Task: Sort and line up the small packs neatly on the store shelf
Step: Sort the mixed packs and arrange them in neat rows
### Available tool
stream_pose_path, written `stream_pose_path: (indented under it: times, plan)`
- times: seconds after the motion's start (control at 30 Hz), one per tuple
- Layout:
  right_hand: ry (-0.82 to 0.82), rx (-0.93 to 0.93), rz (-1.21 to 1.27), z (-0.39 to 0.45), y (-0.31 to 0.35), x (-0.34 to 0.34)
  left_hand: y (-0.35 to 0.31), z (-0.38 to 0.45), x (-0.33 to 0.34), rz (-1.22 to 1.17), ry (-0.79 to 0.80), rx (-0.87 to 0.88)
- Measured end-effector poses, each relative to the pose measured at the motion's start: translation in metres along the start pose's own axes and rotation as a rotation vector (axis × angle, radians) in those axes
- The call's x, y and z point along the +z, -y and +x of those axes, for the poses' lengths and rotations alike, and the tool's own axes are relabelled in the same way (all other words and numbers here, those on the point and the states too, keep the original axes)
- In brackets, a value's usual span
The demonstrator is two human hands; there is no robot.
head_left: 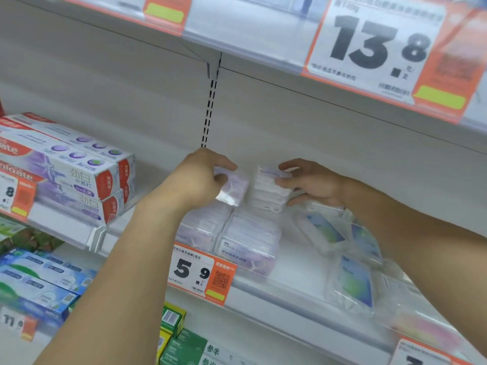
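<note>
Both of my hands reach into the middle shelf (290,288). My left hand (200,177) pinches a small clear pack with purple print (234,188) and holds it up above the shelf. My right hand (311,183) grips a stack of white and purple packs (268,191) standing on edge beside it. Below them, two rows of the same purple packs (237,238) lie stacked toward the shelf front. To their right, clear packs with blue-green labels (353,275) lie loosely, partly under my right forearm.
Boxed toothpaste (79,175) fills the shelf section at the left. An orange price tag reading 5.9 (200,272) hangs on the shelf edge. A large 13.8 price sign (379,48) hangs from the shelf above. Green boxes (181,343) stand on the shelf below.
</note>
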State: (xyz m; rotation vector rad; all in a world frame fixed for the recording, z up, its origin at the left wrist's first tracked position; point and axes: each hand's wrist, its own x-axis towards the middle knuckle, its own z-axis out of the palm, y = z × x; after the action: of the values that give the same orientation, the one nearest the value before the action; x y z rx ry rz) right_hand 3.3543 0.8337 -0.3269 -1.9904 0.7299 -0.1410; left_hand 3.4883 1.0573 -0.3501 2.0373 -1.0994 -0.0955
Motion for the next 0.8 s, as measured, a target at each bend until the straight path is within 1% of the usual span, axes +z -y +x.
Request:
stream_pose_path:
  times: [0.03,0.1,0.17,0.23,0.33,0.4,0.47,0.63,0.7,0.8]
  plan:
    - [-0.050,-0.065,-0.035,-0.003,-0.002,0.001,0.000,0.000,0.000,0.004,-0.012,-0.009]
    - [-0.149,-0.203,-0.200,-0.009,-0.007,0.003,0.000,0.000,0.000,0.002,-0.029,-0.031]
    - [-0.160,-0.275,-0.361,-0.014,-0.013,0.007,0.002,-0.001,0.000,0.003,-0.034,-0.045]
    - [-0.139,-0.291,-0.386,-0.017,-0.016,0.009,0.004,-0.001,0.001,0.015,-0.038,-0.049]
    - [-0.168,-0.235,-0.232,-0.016,-0.014,0.010,0.006,-0.003,0.002,-0.010,-0.065,-0.081]
    - [-0.109,-0.155,-0.205,-0.016,-0.012,0.015,0.005,-0.004,0.001,-0.009,-0.073,-0.086]
    - [-0.049,-0.117,-0.201,-0.017,-0.012,0.022,0.002,-0.004,-0.002,0.043,-0.044,-0.102]
    - [0.012,-0.030,-0.156,-0.023,-0.007,0.028,0.010,-0.005,-0.007,0.130,-0.027,-0.178]
    - [0.061,-0.030,-0.183,-0.026,-0.005,0.030,0.016,-0.007,-0.008,0.150,0.000,-0.222]
    - [0.096,-0.069,-0.208,-0.031,-0.004,0.036,0.022,-0.007,-0.012,0.119,0.025,-0.262]
